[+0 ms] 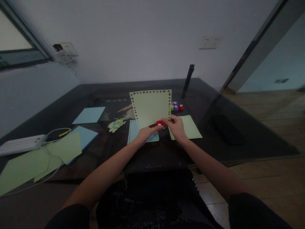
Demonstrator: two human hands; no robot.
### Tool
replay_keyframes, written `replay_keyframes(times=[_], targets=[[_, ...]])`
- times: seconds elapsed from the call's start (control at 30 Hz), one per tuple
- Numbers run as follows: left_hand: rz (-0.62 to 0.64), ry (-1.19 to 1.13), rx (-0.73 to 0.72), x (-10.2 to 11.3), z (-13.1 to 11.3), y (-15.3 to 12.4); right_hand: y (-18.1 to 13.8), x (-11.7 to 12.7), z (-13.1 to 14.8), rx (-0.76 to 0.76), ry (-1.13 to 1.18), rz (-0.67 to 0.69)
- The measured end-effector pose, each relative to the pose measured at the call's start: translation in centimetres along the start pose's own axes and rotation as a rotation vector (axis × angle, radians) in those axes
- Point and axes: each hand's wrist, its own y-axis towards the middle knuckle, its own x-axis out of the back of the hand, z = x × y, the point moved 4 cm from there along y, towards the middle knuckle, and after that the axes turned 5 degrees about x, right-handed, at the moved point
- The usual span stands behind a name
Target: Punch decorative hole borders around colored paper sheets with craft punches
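Note:
A pale yellow-green sheet of paper [152, 106] stands tilted up in front of me, with small shapes punched along its top and side edges. At its lower edge is a small red paper punch [159, 123]. My left hand [145, 133] is closed on the punch, its thumb pressing against it. My right hand [177, 128] grips the sheet's lower right corner, thumb close to the punch; some of its fingers are hidden. Beneath lie a blue punched sheet [131, 132] and a pale green punched sheet [192, 128].
Punched-out paper bits [116, 125] lie in a heap to the left. Several coloured punches [176, 107] stand behind the sheet. Farther left are blue paper [90, 115], green paper [26, 163] and a white power strip [22, 144] with a cable. A black upright stand [188, 81] rises at the back right.

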Motion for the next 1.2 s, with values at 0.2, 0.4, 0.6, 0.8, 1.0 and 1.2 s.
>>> replay_keyframes(times=[0.2, 0.4, 0.6, 0.8, 1.0, 1.2], targets=[[-0.014, -0.090, 0.008, -0.1, 0.3, 0.3, 0.0, 0.0, -0.3, -0.001, -0.004, -0.003], [-0.002, -0.234, 0.013, -0.7, -0.1, 0.1, 0.0, 0.0, -0.5, -0.017, 0.007, -0.033], [0.058, -0.277, -0.031, -0.9, -0.2, 0.3, 0.0, 0.1, -0.3, 0.017, 0.023, -0.033], [0.114, -0.361, -0.020, -1.2, -0.4, 0.0, -0.2, -0.1, 0.2, 0.008, 0.031, -0.034], [0.101, -0.332, 0.005, -1.3, -0.6, 0.0, -0.3, 0.1, 0.7, 0.073, -0.029, -0.030], [0.035, -0.288, -0.003, -0.9, -0.2, 0.2, -0.2, 0.1, 1.4, 0.100, -0.064, -0.004]])
